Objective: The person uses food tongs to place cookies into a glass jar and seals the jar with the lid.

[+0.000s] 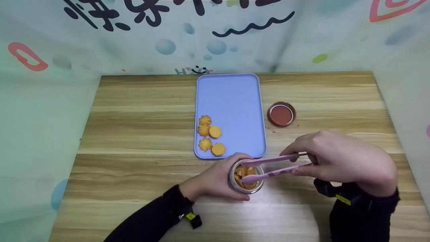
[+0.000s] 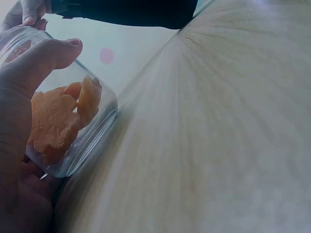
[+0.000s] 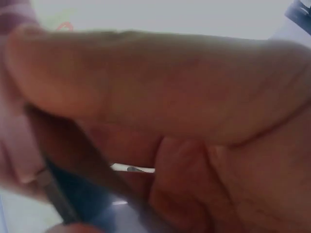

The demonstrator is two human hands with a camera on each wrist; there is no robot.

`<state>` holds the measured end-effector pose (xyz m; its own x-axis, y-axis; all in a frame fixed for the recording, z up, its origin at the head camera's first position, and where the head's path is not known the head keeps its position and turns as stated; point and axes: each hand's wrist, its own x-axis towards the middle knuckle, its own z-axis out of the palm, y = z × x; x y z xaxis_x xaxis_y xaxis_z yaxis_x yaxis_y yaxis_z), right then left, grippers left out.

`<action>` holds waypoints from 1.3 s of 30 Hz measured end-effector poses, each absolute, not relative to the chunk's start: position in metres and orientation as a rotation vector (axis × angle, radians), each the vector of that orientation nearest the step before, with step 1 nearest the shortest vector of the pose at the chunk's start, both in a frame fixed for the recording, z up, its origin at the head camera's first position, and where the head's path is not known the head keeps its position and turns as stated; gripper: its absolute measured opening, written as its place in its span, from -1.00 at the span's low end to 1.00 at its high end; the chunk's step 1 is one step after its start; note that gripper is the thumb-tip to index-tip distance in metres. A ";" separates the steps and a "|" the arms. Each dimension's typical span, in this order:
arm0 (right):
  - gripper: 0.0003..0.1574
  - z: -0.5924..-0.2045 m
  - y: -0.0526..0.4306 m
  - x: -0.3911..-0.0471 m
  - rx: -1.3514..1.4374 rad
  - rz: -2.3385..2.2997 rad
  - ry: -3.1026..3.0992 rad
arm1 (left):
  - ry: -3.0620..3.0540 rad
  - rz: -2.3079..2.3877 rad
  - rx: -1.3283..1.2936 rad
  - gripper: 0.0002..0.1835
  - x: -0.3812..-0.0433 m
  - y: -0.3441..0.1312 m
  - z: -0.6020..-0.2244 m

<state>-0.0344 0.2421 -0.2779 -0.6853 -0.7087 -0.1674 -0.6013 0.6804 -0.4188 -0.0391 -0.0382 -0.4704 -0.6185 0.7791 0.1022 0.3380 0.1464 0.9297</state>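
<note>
My left hand (image 1: 223, 179) curls round a clear glass jar (image 2: 104, 114) that stands on the table in front of the tray. Inside the jar lie several golden cookies (image 1: 242, 171), also visible through the glass in the left wrist view. From the right, my right hand (image 1: 339, 161) grips pink tongs (image 1: 273, 173) between thumb and fingers. The tongs' two arms are spread, their tips over and in the jar's mouth. Whether they touch a cookie I cannot tell. In the right wrist view, the thumb (image 3: 146, 82) lies close along the tongs' metal part (image 3: 82, 179).
A blue tray (image 1: 231, 104) lies beyond the jar, with several cookies (image 1: 215, 131) at its lower left. To the tray's right rests a reddish-brown jar lid (image 1: 281, 114), inner side up. A printed curtain (image 1: 134, 50) borders the wooden table (image 1: 141, 134) at the back and sides.
</note>
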 end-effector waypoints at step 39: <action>-0.54 -0.323 0.204 -0.085 -1.189 -0.739 2.777 | 2.016 1.484 1.107 0.01 -0.038 -0.040 -0.450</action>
